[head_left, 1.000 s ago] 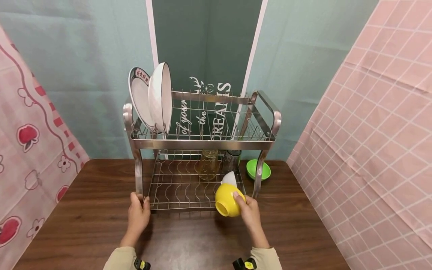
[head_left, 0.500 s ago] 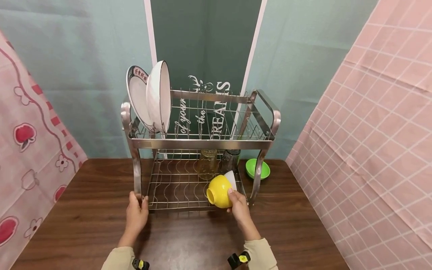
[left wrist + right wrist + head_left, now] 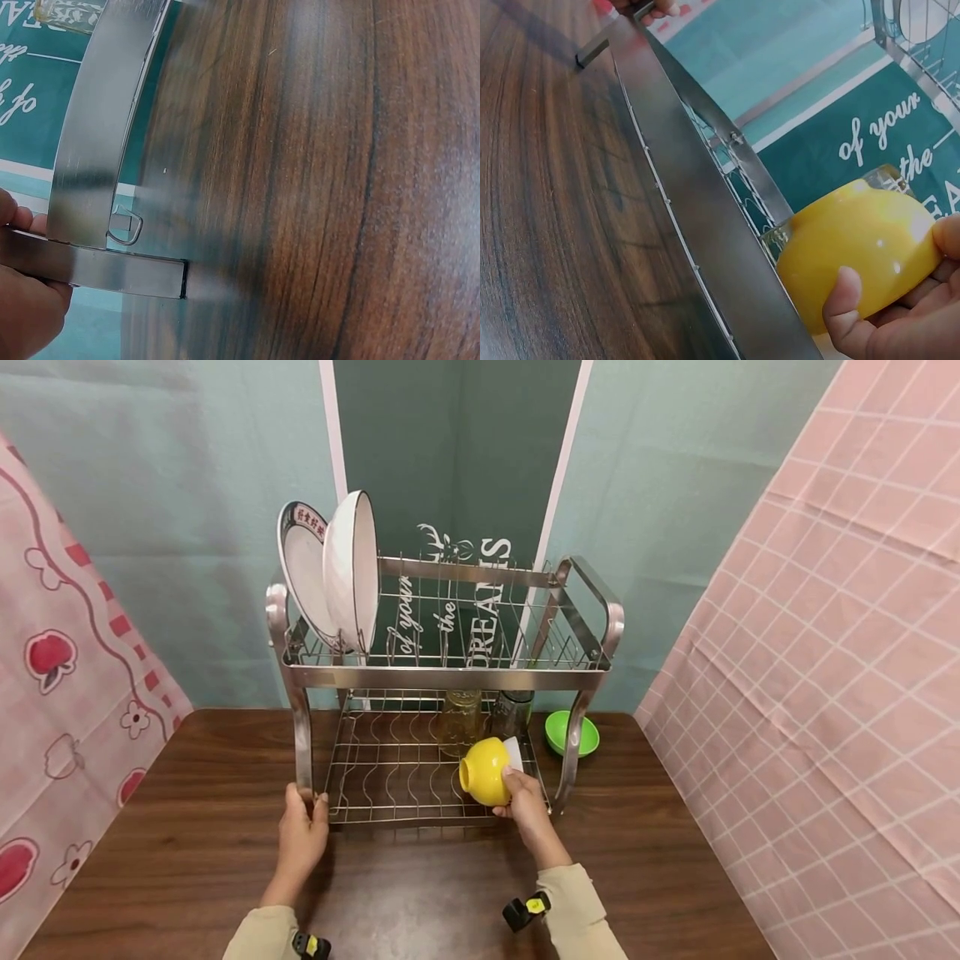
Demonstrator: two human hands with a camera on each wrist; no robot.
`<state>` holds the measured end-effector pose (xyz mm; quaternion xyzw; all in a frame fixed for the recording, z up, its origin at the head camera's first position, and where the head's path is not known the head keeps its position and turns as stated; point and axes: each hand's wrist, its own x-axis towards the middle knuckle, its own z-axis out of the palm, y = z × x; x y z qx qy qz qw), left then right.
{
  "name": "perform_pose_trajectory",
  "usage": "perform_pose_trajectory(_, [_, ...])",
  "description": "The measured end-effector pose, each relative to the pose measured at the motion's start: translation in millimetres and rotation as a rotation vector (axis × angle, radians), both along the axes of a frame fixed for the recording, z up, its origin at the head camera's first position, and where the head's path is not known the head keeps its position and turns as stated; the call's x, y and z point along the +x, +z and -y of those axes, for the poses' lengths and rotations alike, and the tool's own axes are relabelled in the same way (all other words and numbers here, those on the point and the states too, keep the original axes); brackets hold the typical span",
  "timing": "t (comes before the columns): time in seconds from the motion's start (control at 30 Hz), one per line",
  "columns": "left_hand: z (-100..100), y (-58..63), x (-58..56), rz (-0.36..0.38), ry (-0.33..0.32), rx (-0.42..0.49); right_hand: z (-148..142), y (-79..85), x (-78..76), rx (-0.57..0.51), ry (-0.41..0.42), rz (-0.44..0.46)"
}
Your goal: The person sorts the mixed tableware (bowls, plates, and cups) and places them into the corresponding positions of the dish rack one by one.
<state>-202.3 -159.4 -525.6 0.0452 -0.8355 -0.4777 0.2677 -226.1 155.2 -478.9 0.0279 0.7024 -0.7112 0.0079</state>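
My right hand [image 3: 527, 810] grips a yellow bowl [image 3: 483, 772] by its rim side, tilted sideways with its foot toward the left. The bowl is at the lower tier of a metal dish rack [image 3: 450, 679], near its front right. Part of a white bowl [image 3: 513, 752] shows just behind it. In the right wrist view the yellow bowl [image 3: 862, 247] is above the rack's front bar, with fingers and thumb around it. My left hand [image 3: 302, 835] holds the rack's front left leg; in the left wrist view its fingers and thumb wrap the metal leg [image 3: 97, 266].
A plate [image 3: 306, 568] and a large white bowl [image 3: 351, 572] stand on edge on the upper tier's left. An amber glass [image 3: 460, 722] and a dark glass [image 3: 512, 714] sit on the lower tier. A green bowl [image 3: 572, 733] lies right of the rack on the wooden table [image 3: 187, 827].
My right hand has carried the yellow bowl left and farther into the lower tier, turning its foot toward the left. The left hand keeps its hold on the rack.
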Motion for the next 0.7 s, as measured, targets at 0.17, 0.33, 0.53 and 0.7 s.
perform_pose_trajectory(0.17, [0, -1.4, -0.5, -0.022, -0.003, 0.012, 3, -5.1, -3.8, 0.067, -0.013, -0.022])
perform_pose_trajectory(0.33, [0, -0.3, 0.7, -0.023, -0.011, 0.016, 8, -5.4, -2.2, 0.152, -0.052, -0.057])
perform_pose_trajectory(0.53, [0, 1.8, 0.5, 0.011, -0.015, 0.013, 13, -12.2, -3.4, 0.272, -0.172, -0.133])
perform_pose_trajectory(0.7, [1, 0.5, -0.5, 0.024, -0.014, 0.028, 16, -11.4, -6.5, 0.469, -0.27, -0.232])
